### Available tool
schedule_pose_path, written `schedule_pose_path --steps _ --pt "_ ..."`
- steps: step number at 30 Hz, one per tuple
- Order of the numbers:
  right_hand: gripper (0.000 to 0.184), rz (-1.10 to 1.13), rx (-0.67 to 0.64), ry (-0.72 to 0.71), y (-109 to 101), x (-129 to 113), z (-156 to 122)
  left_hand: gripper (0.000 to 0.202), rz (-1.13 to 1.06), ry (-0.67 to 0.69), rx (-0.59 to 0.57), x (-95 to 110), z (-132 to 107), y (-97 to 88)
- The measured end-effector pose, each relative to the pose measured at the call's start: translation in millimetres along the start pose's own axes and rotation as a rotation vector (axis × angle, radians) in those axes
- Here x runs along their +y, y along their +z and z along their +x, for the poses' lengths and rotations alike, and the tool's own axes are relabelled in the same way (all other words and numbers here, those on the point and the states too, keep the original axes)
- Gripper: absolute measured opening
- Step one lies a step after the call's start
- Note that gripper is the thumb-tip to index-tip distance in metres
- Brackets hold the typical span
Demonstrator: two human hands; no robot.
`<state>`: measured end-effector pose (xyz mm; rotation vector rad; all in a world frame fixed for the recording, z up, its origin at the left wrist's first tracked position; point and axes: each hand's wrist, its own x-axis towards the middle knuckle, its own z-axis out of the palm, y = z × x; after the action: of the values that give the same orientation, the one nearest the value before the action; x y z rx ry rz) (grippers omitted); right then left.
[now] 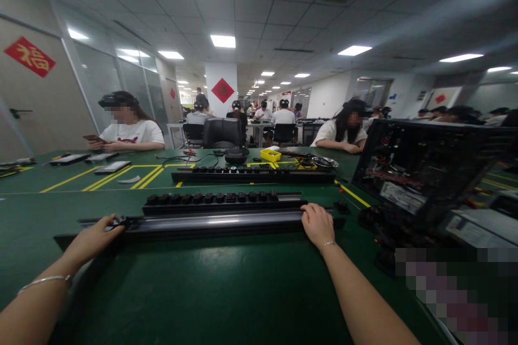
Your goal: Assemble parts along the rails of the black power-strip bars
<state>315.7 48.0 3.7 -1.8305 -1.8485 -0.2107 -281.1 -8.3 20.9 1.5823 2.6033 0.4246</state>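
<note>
A long black rail (pixel 218 221) with a shiny grey inner face lies across the green table in front of me. My left hand (pixel 92 237) is closed around its left end, its thumb against a small dark part (pixel 123 220) sitting in the channel. At the other end, my right hand (pixel 319 225) grips the rail from above with bent fingers; its fingertips are partly hidden behind the edge. Just behind is a second black rail (pixel 289 197) carrying a row of black knob-like parts (pixel 208 198).
Farther back lies another loaded black rail (pixel 254 176). An open computer case (pixel 404 167) stands at right, beside a metal box (pixel 485 226). A yellow tray (pixel 270 154), cables and flat drives (pixel 113 167) lie across the table. Two people sit opposite, one holding a phone.
</note>
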Motion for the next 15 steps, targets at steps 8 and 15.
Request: schedule_pose_path --steps 8,15 --pt "0.032 0.004 0.003 0.001 0.3 -0.2 -0.1 0.071 -0.051 -0.001 -0.044 1.5 0.2 -1.2" --pt "0.03 -0.003 0.053 -0.012 4.4 1.4 -0.4 0.073 0.011 0.001 -0.049 -4.6 6.3 5.1"
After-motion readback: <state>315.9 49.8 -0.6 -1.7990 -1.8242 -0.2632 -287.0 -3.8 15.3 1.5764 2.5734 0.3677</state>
